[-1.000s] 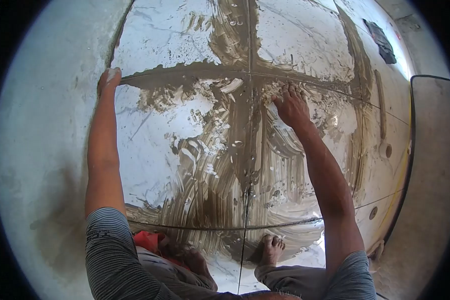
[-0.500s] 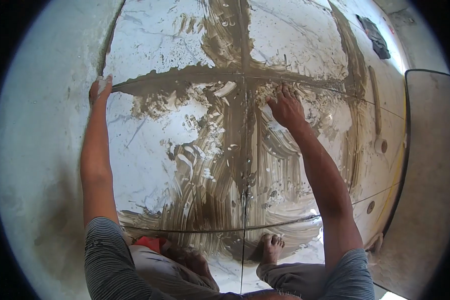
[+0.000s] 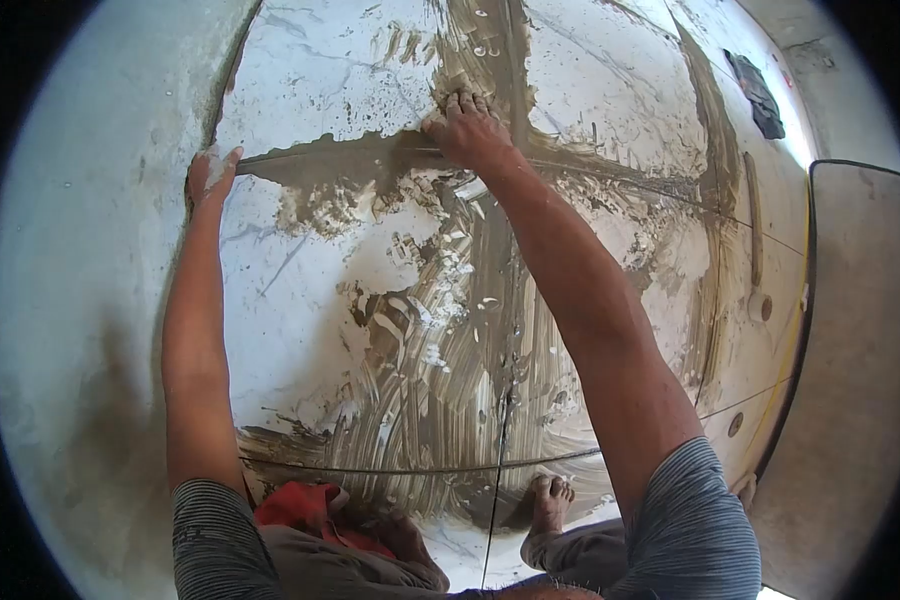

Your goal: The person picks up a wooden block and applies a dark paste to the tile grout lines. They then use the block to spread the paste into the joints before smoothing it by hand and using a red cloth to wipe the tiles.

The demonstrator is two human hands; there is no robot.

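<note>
White marble-patterned tiles [image 3: 300,250] cover the floor, with wet grey-brown grout [image 3: 345,160] smeared along their joints. My right hand [image 3: 473,132] lies palm down on the grout near the crossing of two joints, fingers stretched forward and touching the wet paste. No tool shows in it. At the left edge of the tiles, beside the pale wall [image 3: 100,230], rests my left hand [image 3: 212,175], with a whitish smear on its back. Its thumb stands apart, while the other fingers are partly hidden.
A long-handled mallet [image 3: 755,225] lies on the tiles at the right. Dark cloth [image 3: 755,95] is at the upper right, and a framed panel [image 3: 855,330] stands along the right side. Red cloth [image 3: 300,510] lies by my bare feet [image 3: 550,503].
My right hand has moved left and forward over the grout, from right of the central joint to its upper left. My left hand stays at the tile edge. The view has shifted slightly.
</note>
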